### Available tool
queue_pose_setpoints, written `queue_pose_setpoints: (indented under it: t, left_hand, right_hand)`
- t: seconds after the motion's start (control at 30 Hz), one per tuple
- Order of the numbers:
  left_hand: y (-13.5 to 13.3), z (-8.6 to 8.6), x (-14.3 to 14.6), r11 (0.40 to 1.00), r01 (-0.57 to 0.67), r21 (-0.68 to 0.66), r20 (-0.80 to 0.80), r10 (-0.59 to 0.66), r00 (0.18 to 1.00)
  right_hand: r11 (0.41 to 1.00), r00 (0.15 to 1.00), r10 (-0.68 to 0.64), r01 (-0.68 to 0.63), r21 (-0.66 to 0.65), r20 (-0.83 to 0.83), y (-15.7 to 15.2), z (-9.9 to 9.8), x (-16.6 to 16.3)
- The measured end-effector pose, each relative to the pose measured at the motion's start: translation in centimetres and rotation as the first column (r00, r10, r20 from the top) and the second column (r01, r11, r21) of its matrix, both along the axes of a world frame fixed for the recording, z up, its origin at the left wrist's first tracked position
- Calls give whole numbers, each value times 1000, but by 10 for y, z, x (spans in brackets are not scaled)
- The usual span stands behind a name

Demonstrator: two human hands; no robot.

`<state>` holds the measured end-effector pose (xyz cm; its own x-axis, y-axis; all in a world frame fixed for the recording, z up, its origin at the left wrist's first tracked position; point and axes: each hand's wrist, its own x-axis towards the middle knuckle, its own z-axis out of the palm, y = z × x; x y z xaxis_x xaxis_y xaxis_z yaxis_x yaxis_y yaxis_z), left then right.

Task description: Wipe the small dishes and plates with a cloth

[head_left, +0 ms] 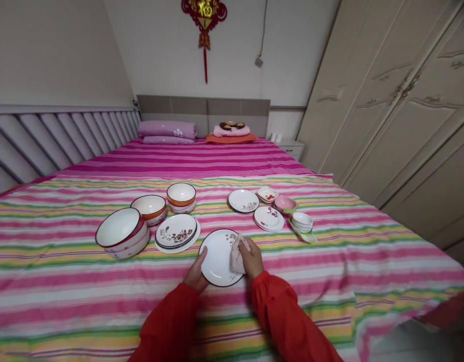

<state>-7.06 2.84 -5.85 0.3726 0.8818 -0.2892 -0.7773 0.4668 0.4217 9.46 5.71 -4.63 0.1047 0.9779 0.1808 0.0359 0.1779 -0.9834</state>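
A white plate [217, 259] with a dark rim and brown flowers is held up in front of me. My left hand [197, 271] grips its left edge, thumb on top and the other fingers hidden beneath. My right hand [252, 257] is closed on a pale pink cloth [238, 255], which touches the plate's right side. Just beyond my left hand lies a stack of flowered plates [177, 231]. Past the right hand are another dark-rimmed plate stack [243, 200] and a stack of small plates with red flowers [268, 218].
Stacked bowls stand to the left: a large one [119, 229], a medium one [149, 206] and a smaller one [181, 193]. At right are a square dish [267, 194], a pink bowl [285, 203] and small white bowls [302, 219]. A striped sheet [84, 301] covers the bed.
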Motion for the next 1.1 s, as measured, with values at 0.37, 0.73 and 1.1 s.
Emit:
queue_pose_setpoints:
  t: [0.37,0.73,1.1]
  left_hand:
    - [6,-16,-7,994,-40,98,100,31,995]
    - [2,1,2,998,55,25,-70,-53,996]
    - [9,-21,-6,995,22,97,69,-29,997]
  right_hand:
    - [984,970,-163,148,-96,-179,-25,-20,-14]
    - [989,988,151,-151,0,25,23,14,14]
    - [988,986,-143,147,41,-82,-34,-27,4]
